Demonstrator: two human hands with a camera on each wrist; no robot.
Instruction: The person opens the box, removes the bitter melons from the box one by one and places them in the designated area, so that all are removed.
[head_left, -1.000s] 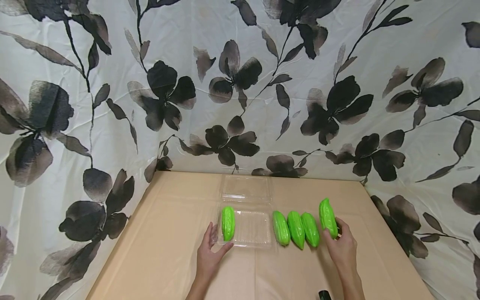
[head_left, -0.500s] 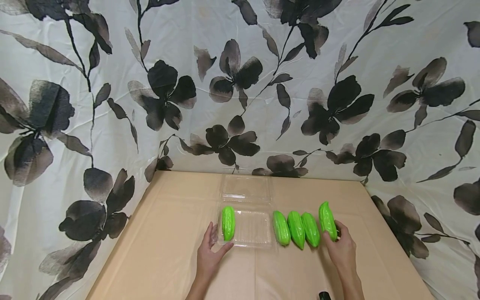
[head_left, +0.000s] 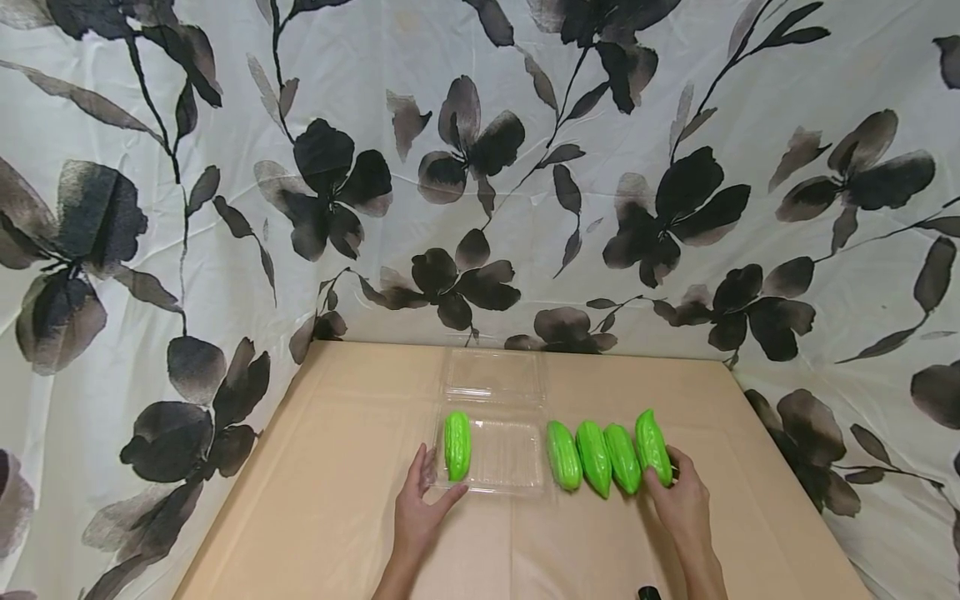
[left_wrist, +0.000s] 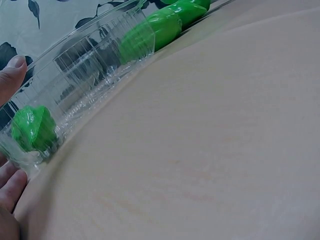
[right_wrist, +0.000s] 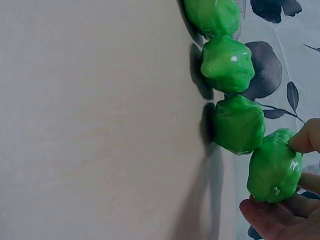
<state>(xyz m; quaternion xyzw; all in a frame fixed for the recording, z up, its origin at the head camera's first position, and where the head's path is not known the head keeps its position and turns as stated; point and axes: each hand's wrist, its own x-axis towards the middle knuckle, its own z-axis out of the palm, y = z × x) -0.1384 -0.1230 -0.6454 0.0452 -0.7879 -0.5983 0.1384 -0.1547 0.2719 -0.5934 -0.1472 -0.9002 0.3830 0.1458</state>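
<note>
My left hand [head_left: 422,508] grips the near left corner of a clear plastic clamshell container [head_left: 510,490], whose lid [head_left: 491,375] lies open toward the back. One green bitter melon [head_left: 457,447] lies along the container's left side. In the left wrist view, my thumb [left_wrist: 12,75] is at the rim and the fingers [left_wrist: 12,187] are low at the corner. My right hand [head_left: 684,500] holds another bitter melon [head_left: 651,442] between thumb and fingers, right beside the row's right end. In the right wrist view this held bitter melon [right_wrist: 275,167] overlaps its neighbour [right_wrist: 239,125].
Three bitter melons [head_left: 594,458] stand in a row just right of the container, on the tan tabletop [head_left: 337,467]. A small black object [head_left: 648,592] shows at the near edge. Floral cloth [head_left: 480,208] hangs behind and at both sides.
My right hand has shifted slightly left, bringing its bitter melon nearer to the row and a little lower in the view. The left hand and the container have stayed in place.
</note>
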